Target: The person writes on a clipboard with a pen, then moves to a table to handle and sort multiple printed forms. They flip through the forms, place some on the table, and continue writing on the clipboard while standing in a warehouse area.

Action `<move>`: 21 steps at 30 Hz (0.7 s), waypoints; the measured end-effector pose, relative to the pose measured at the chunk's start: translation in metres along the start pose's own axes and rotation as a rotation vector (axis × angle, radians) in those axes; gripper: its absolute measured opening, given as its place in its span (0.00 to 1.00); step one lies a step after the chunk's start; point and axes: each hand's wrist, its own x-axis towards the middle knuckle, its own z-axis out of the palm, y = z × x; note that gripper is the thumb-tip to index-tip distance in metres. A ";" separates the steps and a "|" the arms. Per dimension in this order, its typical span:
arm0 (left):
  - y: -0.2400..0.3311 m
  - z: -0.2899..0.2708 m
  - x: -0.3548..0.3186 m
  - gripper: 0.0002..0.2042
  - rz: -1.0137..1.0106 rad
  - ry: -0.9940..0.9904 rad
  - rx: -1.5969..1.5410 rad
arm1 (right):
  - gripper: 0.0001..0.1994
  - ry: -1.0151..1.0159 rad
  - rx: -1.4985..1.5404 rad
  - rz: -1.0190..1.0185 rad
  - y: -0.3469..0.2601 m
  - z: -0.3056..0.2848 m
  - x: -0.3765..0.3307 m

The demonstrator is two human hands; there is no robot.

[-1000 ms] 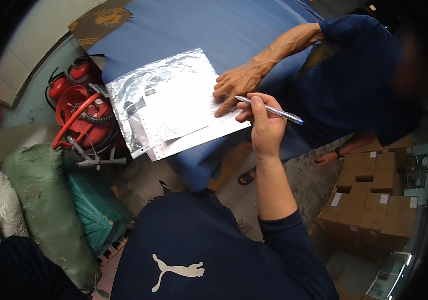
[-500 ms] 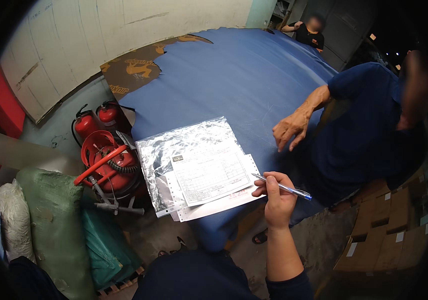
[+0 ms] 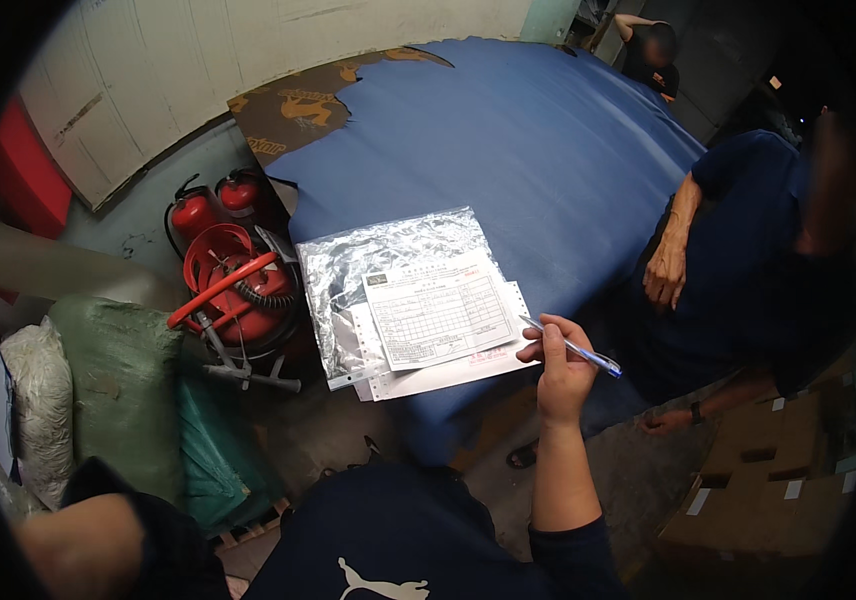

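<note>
My right hand (image 3: pixel 565 375) is closed around a blue-and-clear pen (image 3: pixel 593 357), its tip pointing left toward the papers. Just left of that hand lies a printed form (image 3: pixel 438 310) with a table grid and some red marks. Beneath it is a white sheet with punched edges (image 3: pixel 448 381), and under both a crinkled clear plastic sleeve (image 3: pixel 333 265). These rest on blue sheet material (image 3: pixel 508 130) spread over a large table. My left arm (image 3: pixel 88 540) shows bent at the lower left, but its hand is out of sight.
A co-worker in dark blue (image 3: pixel 738 230) stands at the right, hands off the papers. Another person (image 3: pixel 648 60) is at the far end. Red fire extinguishers (image 3: pixel 193 213) stand left of the table, green sacks (image 3: pixel 113 390) nearer. Cardboard boxes (image 3: pixel 758 480) sit lower right.
The co-worker's hand has drawn back from the table toward their body. My left arm has come into view at the lower left. My view has shifted slightly; the pen stays in my right hand.
</note>
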 end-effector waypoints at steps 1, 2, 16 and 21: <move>-0.019 0.013 -0.008 0.17 -0.207 0.021 0.023 | 0.12 -0.041 -0.039 -0.049 0.002 0.001 -0.002; -0.042 0.032 -0.022 0.17 -0.374 -0.012 0.012 | 0.12 -0.050 -0.084 -0.089 0.003 0.001 -0.002; -0.151 0.172 -0.164 0.32 -0.186 -0.974 0.709 | 0.16 -0.453 -0.665 -0.490 0.036 0.019 0.012; -0.152 0.160 -0.176 0.35 -0.322 -0.975 0.786 | 0.17 -0.491 -0.783 -0.468 0.045 0.010 0.017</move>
